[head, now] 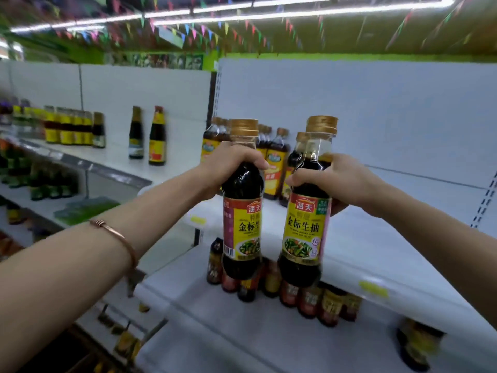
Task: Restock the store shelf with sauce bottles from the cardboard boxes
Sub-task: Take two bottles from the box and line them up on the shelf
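Two dark soy sauce bottles with gold caps and yellow labels are held upright in front of the white top shelf. My left hand grips the shoulder of the left bottle. My right hand grips the shoulder of the right bottle. Both bottles hang in the air, side by side and a little apart, at the shelf's front edge. Behind them a small group of similar sauce bottles stands on the same shelf. No cardboard box is in view.
Smaller sauce bottles line the shelf below. To the left, the neighbouring shelf carries two lone dark bottles and a row of yellow-labelled bottles. The shelf to the right of the held bottles is bare white board.
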`<state>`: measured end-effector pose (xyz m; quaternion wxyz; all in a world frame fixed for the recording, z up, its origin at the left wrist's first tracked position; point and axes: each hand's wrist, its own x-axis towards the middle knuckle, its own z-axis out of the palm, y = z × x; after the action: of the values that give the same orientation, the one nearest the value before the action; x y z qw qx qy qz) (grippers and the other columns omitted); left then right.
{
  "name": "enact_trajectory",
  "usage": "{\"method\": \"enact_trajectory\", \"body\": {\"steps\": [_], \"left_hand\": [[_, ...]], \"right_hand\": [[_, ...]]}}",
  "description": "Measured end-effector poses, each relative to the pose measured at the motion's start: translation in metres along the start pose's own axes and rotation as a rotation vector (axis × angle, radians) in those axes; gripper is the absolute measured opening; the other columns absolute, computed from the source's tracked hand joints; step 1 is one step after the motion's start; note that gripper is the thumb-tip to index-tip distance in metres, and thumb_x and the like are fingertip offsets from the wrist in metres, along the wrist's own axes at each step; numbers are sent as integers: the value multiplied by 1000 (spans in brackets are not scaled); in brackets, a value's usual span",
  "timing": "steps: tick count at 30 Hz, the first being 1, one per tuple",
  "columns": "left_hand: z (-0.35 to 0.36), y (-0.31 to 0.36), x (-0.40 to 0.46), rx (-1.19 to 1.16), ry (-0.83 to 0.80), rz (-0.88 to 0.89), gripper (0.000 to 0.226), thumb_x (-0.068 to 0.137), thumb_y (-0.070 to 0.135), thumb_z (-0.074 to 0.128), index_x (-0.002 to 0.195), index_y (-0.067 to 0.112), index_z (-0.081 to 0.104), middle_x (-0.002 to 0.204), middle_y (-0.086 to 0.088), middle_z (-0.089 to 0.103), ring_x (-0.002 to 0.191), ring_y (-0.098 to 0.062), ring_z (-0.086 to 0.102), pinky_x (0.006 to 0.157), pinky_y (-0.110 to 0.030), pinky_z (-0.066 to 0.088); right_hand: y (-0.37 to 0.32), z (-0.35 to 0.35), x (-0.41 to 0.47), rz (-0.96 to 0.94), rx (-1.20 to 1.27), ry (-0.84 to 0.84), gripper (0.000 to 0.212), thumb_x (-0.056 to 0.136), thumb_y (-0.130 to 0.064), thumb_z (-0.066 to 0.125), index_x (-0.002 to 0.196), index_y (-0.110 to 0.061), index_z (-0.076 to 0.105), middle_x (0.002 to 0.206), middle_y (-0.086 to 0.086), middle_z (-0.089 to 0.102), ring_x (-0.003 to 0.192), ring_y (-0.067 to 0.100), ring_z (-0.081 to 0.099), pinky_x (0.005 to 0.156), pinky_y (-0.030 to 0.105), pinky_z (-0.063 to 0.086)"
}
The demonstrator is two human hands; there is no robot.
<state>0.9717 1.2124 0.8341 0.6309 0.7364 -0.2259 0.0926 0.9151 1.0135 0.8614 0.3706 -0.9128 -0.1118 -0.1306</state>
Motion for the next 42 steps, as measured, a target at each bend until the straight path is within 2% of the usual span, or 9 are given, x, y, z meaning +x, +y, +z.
{"method": "enact_trajectory", "body": {"steps": [3, 12, 24, 27, 31, 34, 37, 40, 42], "left_hand": [[18, 13, 39, 6, 20, 11, 5, 54, 22, 70, 53, 18, 67, 63, -2, 67, 62, -18, 62, 66, -29, 48], [70, 4, 119, 42, 66, 76, 20, 72, 12, 69, 54, 17, 61, 55, 7, 61, 54, -8, 57, 56, -20, 48], [75, -51, 187, 142, -107, 148, 7, 70, 1, 68, 66, -1, 63, 68, -5, 61, 68, -15, 56, 70, -30, 48], [74, -62, 199, 96, -137, 149, 14, 72, 2, 67, 61, 7, 60, 63, 1, 60, 60, -7, 56, 62, -20, 46], [73, -75, 204, 14, -206, 135, 11, 80, 12, 70, 87, 11, 62, 79, 2, 68, 68, -1, 65, 61, -13, 48], [78, -97, 189, -176, -171, 78, 39, 81, 29, 74, 114, 16, 56, 102, 0, 69, 92, -15, 67, 74, -25, 54], [78, -136, 163, -142, -230, 59, 72, 74, 32, 80, 133, 30, 39, 116, 9, 60, 103, -8, 59, 85, -29, 50], [72, -159, 142, -89, -333, -22, 72, 70, 32, 81, 128, 37, 39, 115, 17, 59, 102, 2, 57, 96, -29, 48], [67, -161, 142, -10, -366, -44, 70, 72, 30, 82, 127, 34, 39, 111, 21, 56, 96, 5, 56, 84, -15, 48]], "right_hand": [[14, -23, 23, 1, 6, 39, 24, 68, -38, 78, 82, -21, 67, 77, 3, 74, 66, 19, 73, 59, 40, 61], [69, -54, 93, 28, -15, 74, 29, 71, -41, 77, 89, -21, 68, 80, 2, 75, 69, 19, 73, 63, 42, 62], [121, -24, 128, 164, -75, 239, 25, 70, -43, 77, 85, -28, 64, 85, -3, 70, 80, 19, 69, 65, 42, 62], [125, -14, 130, 143, -123, 308, 27, 71, -50, 73, 86, -31, 62, 85, -8, 69, 83, 16, 67, 76, 44, 59], [138, -3, 121, 190, -62, 409, 61, 64, -63, 72, 111, -27, 57, 100, -9, 67, 95, 12, 65, 83, 39, 55], [147, 8, 102, 202, 55, 398, 59, 71, -55, 76, 119, -27, 54, 107, -10, 66, 99, 9, 64, 83, 32, 54], [163, 31, 80, 274, 80, 240, 56, 68, -58, 77, 114, -32, 59, 104, -12, 71, 100, 8, 67, 92, 35, 53], [167, 40, 73, 333, 83, 182, 61, 59, -62, 74, 112, -34, 61, 103, -14, 72, 95, 2, 67, 95, 32, 52], [161, 32, 76, 359, 48, 147, 52, 63, -53, 77, 109, -33, 62, 102, -15, 70, 91, 0, 65, 85, 22, 52]]}}
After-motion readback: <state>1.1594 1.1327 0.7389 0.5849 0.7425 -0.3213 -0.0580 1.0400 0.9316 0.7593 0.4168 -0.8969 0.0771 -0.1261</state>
